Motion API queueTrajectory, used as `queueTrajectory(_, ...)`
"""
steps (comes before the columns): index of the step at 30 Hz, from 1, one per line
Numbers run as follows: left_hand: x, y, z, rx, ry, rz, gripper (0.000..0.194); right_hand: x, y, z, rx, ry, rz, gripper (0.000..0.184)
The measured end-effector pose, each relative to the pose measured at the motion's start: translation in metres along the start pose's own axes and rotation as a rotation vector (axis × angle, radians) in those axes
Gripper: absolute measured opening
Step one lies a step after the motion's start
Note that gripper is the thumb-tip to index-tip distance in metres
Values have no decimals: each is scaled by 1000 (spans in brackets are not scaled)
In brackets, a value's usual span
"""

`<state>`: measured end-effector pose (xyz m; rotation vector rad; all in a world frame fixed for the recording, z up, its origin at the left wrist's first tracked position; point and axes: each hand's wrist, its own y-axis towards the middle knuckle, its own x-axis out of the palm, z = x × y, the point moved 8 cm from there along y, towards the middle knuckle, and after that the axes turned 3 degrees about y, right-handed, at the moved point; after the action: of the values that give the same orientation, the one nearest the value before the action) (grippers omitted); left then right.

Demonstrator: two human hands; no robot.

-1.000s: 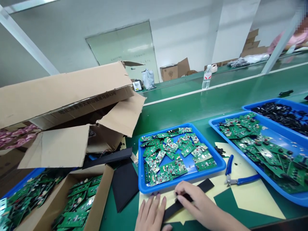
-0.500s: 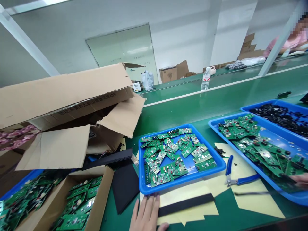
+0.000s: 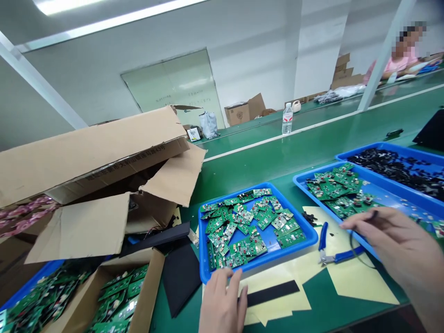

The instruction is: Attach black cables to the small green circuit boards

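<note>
On paper [image 3: 279, 306], strip [image 3: 274, 293] slants rightward; right hand [image 3: 398, 245] pinches strand [image 3: 351, 243], left hand [image 3: 222, 296]: grip unclear

The dark strip [image 3: 274, 292] looks matt and smooth, the blue trays [image 3: 277, 255] glossy plastic, the carton [image 3: 90, 148] dull cardboard.

The left hand [image 3: 222, 300] meets a black strip [image 3: 274, 293]; the right hand [image 3: 398, 245] holds a thin dark strand [image 3: 351, 244].

A light [image 3: 65, 5] shines at upper left, and a pale wall [image 3: 256, 55] with a door [image 3: 169, 83] left of centre stands behind the green bench [image 3: 321, 296].
</note>
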<state>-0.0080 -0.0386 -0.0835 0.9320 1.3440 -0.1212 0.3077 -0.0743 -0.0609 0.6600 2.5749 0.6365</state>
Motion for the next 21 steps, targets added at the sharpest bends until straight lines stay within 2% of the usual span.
queueTrajectory(1, 3, 17, 4, -1, -29, -66, 24, 7, 10, -3, 75, 77, 33, 4)
queueTrajectory(2, 10, 34, 9, 6, -51, -153, 25, 17, 18, -6, 125, 145, 37, 6)
queueTrajectory(3, 22, 50, 14, 10, -69, -292, 27, 32, 23, -10, 161, 206, -12, 12)
queueTrajectory(6, 43, 99, 31, 55, -111, -369, 24, 61, 26, -16, 180, 322, -61, 21)
queueTrajectory(9, 73, 131, 39, 27, -128, -418, 21, 74, 24, -19, 146, 316, -71, 23)
queueTrajectory(14, 109, 148, 34, -95, -197, -468, 25, 79, 32, -30, 30, 143, -106, 22)
queueTrajectory(17, 118, 149, 29, -167, -295, -477, 29, 86, 43, -38, -58, 95, -132, 19)
queueTrajectory(21, 120, 149, 24, -237, -492, -471, 29, 109, 57, -35, -112, 77, -155, 19)
